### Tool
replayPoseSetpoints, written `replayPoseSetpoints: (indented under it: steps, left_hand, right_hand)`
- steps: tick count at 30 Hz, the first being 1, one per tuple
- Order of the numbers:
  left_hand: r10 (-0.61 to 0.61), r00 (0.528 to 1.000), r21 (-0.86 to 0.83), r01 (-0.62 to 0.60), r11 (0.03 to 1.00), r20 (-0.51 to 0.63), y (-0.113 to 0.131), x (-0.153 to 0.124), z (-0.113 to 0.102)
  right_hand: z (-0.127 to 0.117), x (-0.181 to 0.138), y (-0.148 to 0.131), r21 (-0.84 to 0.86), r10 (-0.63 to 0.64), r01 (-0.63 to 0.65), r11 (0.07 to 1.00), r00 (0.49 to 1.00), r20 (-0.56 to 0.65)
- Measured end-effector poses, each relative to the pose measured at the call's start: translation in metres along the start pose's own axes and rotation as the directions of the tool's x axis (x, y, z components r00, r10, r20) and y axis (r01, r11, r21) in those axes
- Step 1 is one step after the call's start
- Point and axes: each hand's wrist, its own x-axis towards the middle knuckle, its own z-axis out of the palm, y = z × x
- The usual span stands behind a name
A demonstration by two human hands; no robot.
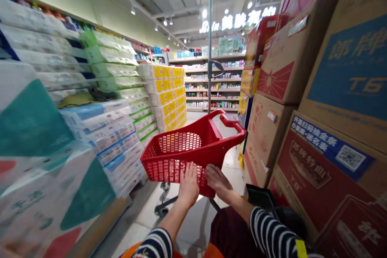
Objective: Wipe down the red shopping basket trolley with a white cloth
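A red plastic shopping cart (178, 149) with a mesh basket stands side-on in front of me, its handle (232, 123) to the right. Flat against the near basket wall lies my left hand (189, 185), fingers stretched upward over the mesh. My right hand (218, 182) is also on that side, farther right below the handle, its fingers extended and slightly bent against the red plastic. Neither hand grips anything that I can see. Below the basket, dark legs and wheels (161, 211) show on the pale floor.
Stacked tissue packs (111, 137) line the left side, with yellow-and-white packs (169, 96) farther on. Tall cardboard cartons (272, 129) crowd the right. A black dustpan-like object (260, 196) sits by them. Behind the cart rise a metal pole (209, 48) and stocked shelves (223, 98).
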Motion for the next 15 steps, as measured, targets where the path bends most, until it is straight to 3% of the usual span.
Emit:
replayPoseSetpoints:
  steps: [4, 7, 9, 13, 15]
  left_hand:
    - [-0.013, 0.996, 0.001, 0.014, 1.000, -0.091, -0.001, 0.021, -0.010]
    - [-0.041, 0.994, -0.007, 0.040, 0.999, -0.106, 0.000, 0.029, -0.016]
    - [-0.042, 0.994, -0.018, 0.040, 0.999, -0.099, -0.001, 0.027, -0.014]
    - [-0.043, 0.998, -0.042, 0.040, 0.998, -0.056, -0.006, 0.018, -0.001]
    - [-0.046, 0.999, -0.052, 0.044, 0.998, -0.028, -0.008, 0.016, 0.004]
  right_hand:
    - [-0.063, 0.058, 0.047, -0.083, 0.192, -0.228, 0.970, 0.931, -0.309]
    - [-0.079, 0.070, 0.063, -0.112, 0.224, -0.275, 0.955, 0.914, -0.337]
    - [-0.062, 0.054, 0.058, -0.139, 0.163, -0.210, 0.968, 0.944, -0.288]
    - [-0.002, 0.007, 0.026, -0.173, 0.021, -0.060, 0.983, 0.975, -0.221]
    - [0.013, 0.000, 0.011, -0.141, -0.035, 0.010, 0.990, 0.984, -0.174]
